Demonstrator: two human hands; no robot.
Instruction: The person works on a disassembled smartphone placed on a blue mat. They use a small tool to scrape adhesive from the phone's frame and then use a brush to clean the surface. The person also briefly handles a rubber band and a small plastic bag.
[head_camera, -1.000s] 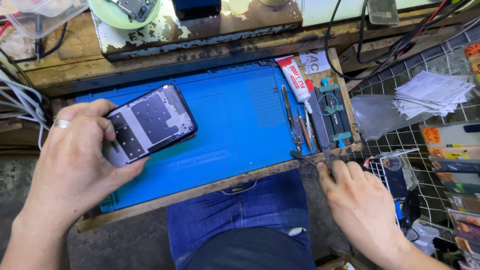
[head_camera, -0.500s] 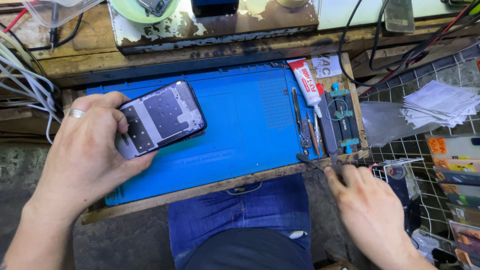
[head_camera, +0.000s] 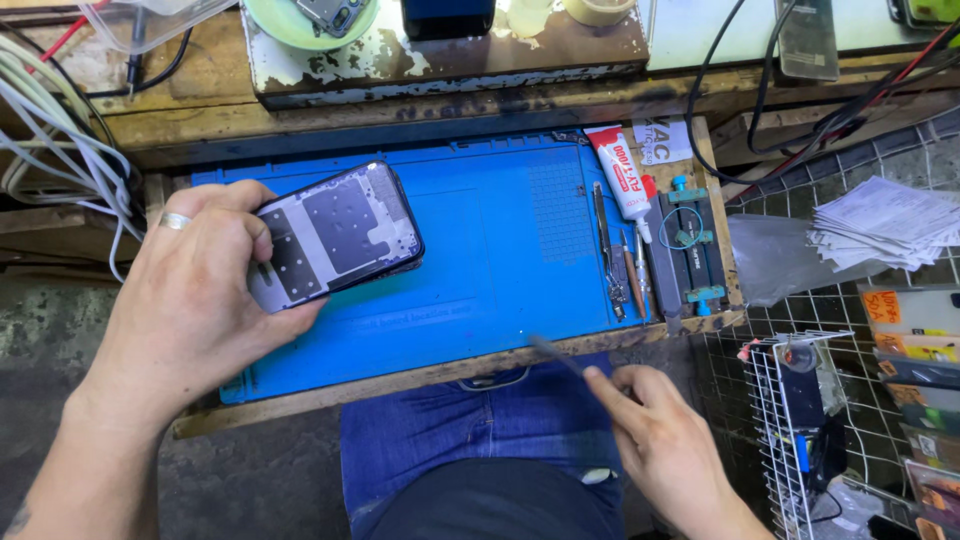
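Note:
My left hand (head_camera: 185, 300), a ring on one finger, grips an opened phone frame (head_camera: 335, 235) over the left part of the blue work mat (head_camera: 480, 250). The frame's bare metal inside faces up and it is tilted. My right hand (head_camera: 655, 435) is below the mat's front edge, over my lap, pinching a thin dark tool (head_camera: 558, 355) whose tip points up-left toward the mat's edge.
A glue tube (head_camera: 622, 172), tweezers and small tools (head_camera: 615, 255) and a blue clamp jig (head_camera: 690, 240) lie along the mat's right side. A wire rack (head_camera: 800, 420) and a paper stack (head_camera: 880, 225) stand at right. Cables (head_camera: 60, 140) hang at left. A worn wooden shelf (head_camera: 440, 55) runs behind.
My right hand has left the tools at the mat's right edge and moved left with a thin tool in its fingers. The left hand keeps the phone frame almost still.

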